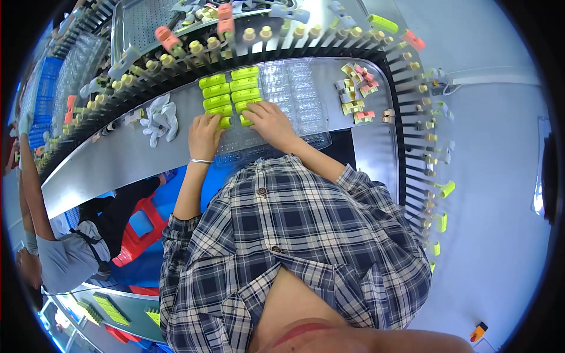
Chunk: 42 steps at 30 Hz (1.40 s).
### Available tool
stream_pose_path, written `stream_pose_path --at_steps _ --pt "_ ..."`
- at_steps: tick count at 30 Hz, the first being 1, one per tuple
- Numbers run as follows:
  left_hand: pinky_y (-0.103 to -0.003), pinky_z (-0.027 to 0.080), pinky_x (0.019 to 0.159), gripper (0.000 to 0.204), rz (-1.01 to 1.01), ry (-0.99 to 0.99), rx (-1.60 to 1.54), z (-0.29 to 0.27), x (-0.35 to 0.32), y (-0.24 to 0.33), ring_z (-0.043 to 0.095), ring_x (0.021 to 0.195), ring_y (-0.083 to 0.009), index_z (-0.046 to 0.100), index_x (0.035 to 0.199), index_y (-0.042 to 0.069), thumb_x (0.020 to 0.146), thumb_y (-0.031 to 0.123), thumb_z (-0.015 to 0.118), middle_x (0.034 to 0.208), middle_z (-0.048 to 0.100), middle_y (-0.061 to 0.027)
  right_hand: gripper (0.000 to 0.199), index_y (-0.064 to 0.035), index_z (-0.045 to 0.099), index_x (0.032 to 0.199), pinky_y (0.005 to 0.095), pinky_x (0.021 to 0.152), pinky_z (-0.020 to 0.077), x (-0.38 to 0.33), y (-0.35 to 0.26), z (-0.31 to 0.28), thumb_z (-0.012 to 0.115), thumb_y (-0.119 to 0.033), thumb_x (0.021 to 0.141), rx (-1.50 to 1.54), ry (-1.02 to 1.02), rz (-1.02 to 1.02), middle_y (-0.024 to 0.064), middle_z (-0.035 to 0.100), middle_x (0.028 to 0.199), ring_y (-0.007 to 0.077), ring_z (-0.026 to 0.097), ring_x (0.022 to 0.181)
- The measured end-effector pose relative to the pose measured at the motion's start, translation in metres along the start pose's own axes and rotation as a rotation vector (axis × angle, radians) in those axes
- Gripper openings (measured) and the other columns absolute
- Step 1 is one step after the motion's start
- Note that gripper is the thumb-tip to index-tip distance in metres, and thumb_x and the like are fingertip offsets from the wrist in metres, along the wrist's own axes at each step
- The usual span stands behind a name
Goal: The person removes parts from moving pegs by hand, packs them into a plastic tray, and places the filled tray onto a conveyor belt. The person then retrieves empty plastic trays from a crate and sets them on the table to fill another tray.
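Note:
Lime-green plastic pieces (216,89) lie in two columns in a clear plastic tray (233,141) on the metal bench in front of me. My left hand (204,135) is at the near end of the left column. Its bent fingers are closed at the lowest piece (224,122) there. Across from it, my right hand (272,122) reaches over the near end of the right column, with fingers closed on a green piece (245,120) that they partly cover. To the right of the green pieces, the clear tray's pockets (291,97) continue.
A curved black rack (241,57) with pegs holding coloured clips rings the bench. White gloves (160,120) lie left; pink and cream clips (356,91) lie right. A metal tray (141,29) of parts stands beyond. Another person (76,253) works at left near a red stool (141,229).

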<state>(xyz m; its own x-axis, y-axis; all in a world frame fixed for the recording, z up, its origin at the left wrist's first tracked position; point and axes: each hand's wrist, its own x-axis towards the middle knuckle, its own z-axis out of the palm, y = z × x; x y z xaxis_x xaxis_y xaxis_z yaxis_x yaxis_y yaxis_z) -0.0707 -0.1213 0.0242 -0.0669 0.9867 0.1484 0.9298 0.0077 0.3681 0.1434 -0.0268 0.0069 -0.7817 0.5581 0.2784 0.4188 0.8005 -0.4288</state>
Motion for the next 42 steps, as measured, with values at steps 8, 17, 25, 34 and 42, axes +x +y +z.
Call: stream_pose_path --at_steps 8,17,25,34,42 --pt "-0.046 0.033 0.108 0.054 0.050 0.063 0.080 0.026 0.052 0.009 0.043 0.130 -0.0326 0.049 0.133 0.002 0.088 0.029 0.062 0.136 0.052 -0.0142 0.059 -0.0112 0.052 0.132 0.0489 0.109 0.0314 -0.009 0.006 0.012 0.071 -0.031 0.080 -0.023 0.009 0.148 0.0130 0.045 0.142 0.0330 0.039 0.133" --pt "-0.053 0.021 0.114 0.063 -0.065 0.006 0.178 0.082 0.037 -0.008 0.030 0.141 -0.0311 0.039 0.143 0.002 0.094 0.039 0.053 0.147 0.041 -0.0143 0.060 -0.0179 0.047 0.140 0.0540 0.113 0.0229 -0.019 0.003 0.033 0.060 -0.045 0.088 -0.077 -0.094 0.030 0.0106 0.040 0.148 0.0346 0.029 0.140" --pt "-0.045 0.033 0.110 0.043 0.112 0.242 -0.282 0.030 0.077 0.031 0.042 0.133 -0.0327 0.048 0.135 0.002 0.095 0.016 0.053 0.140 0.049 -0.0162 0.058 -0.0054 0.045 0.139 0.0494 0.108 0.0317 -0.009 0.034 0.000 0.063 -0.029 0.089 0.120 0.122 0.180 0.0190 0.044 0.143 0.0365 0.038 0.135" --pt "-0.045 0.030 0.111 0.066 0.411 -0.021 0.081 -0.091 0.222 0.009 0.042 0.133 -0.0308 0.051 0.132 0.012 0.071 0.008 0.075 0.136 0.052 -0.0104 0.049 -0.0016 0.051 0.130 0.0457 0.107 0.0362 0.028 0.084 -0.088 0.065 -0.011 0.084 0.056 0.482 0.176 0.0191 0.053 0.133 0.0374 0.048 0.126" --pt "-0.042 0.046 0.089 0.044 0.177 -0.011 0.068 -0.107 0.188 -0.029 0.059 0.104 -0.0351 0.058 0.122 0.007 0.080 0.017 0.069 0.110 0.064 -0.0156 0.051 -0.0011 0.053 0.127 0.0460 0.102 0.0388 0.021 0.166 -0.189 0.067 -0.012 0.080 -0.244 0.617 0.296 0.0211 0.058 0.123 0.0379 0.053 0.117"
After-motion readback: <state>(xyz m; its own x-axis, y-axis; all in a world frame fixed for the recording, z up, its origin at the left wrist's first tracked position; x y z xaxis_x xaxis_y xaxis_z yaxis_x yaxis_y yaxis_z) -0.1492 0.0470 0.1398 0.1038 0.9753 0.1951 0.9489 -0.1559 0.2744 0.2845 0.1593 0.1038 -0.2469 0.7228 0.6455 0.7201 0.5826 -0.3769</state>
